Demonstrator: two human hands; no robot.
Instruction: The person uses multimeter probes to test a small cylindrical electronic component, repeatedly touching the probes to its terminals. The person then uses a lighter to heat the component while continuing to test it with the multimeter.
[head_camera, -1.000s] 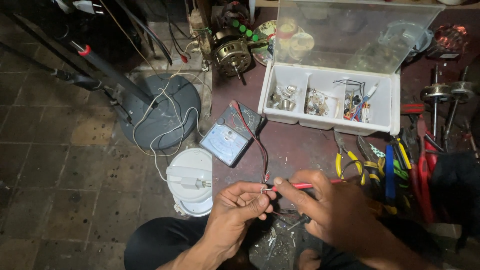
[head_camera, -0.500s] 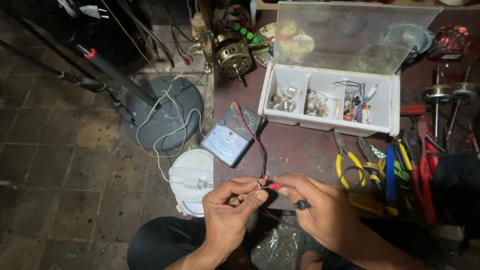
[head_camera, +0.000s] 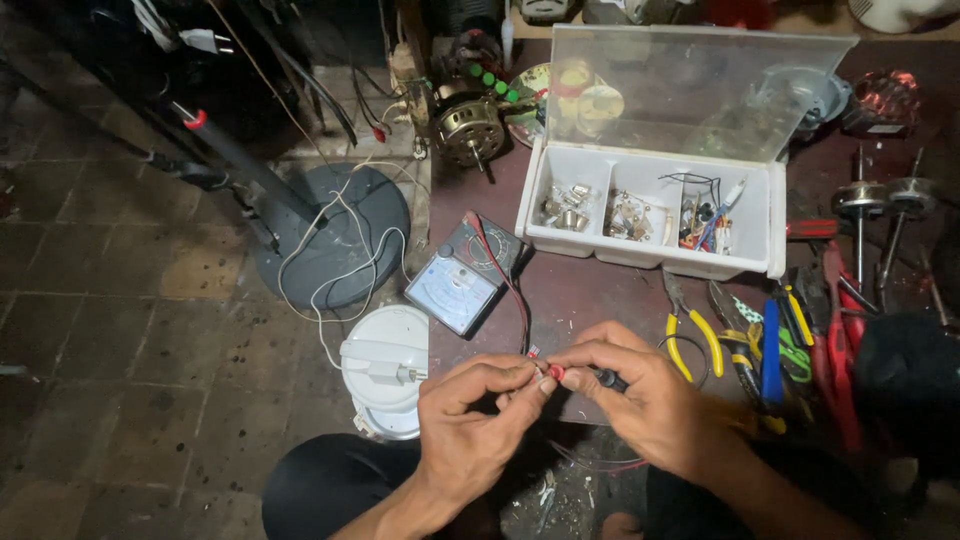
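Note:
My left hand (head_camera: 470, 420) and my right hand (head_camera: 645, 400) meet over the front edge of a dark red bench. My right hand pinches the red and black meter probes (head_camera: 580, 374) by their tips. Fingers of my left hand hold thin wires (head_camera: 530, 375) against those tips. Red and black leads (head_camera: 505, 275) run from the probes up to an analog multimeter (head_camera: 462, 282) that lies tilted on the bench just beyond my hands.
A white compartment box (head_camera: 650, 205) with small parts and an open clear lid stands behind. Pliers and screwdrivers (head_camera: 770, 340) lie at the right. A fan motor (head_camera: 468, 128), a grey round fan base (head_camera: 335, 235) and a white motor cover (head_camera: 385, 365) sit at the left.
My right hand has shifted its hold from the red probe's handle toward the probe tips. Both hands have drawn closer together around the wire ends. The camera has tilted slightly.

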